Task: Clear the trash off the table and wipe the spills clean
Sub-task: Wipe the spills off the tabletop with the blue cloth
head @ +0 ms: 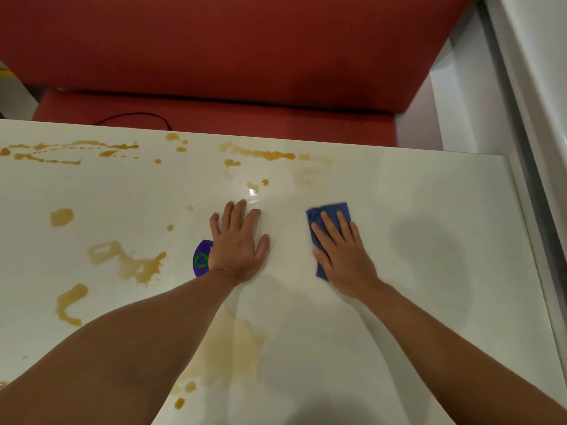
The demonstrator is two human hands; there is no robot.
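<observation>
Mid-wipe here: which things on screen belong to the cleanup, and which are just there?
Job:
blue cloth under the right hand
brown spills
white table
left hand, flat on the table

Just there:
purple sticker with a green recycling mark
red bench seat
black cable

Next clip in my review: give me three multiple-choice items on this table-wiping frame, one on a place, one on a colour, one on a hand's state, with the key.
1. Where does the folded cloth lie?
A. Under the right hand
B. On the red padded bench
C. Under the left hand

2. What colour are the spilled liquid patches on the white glossy table?
A. Green
B. Amber-brown
C. Black

3. How is the left hand?
A. Clenched in a fist
B. Pinching a cup
C. Flat, fingers spread on the table

Key: 1 A, the right hand's fingers press flat on the blue cloth. 2 B, amber puddles and streaks cover the table's left and far parts. 3 C, the palm lies down with straight fingers, beside a purple round sticker with a green symbol.
</observation>
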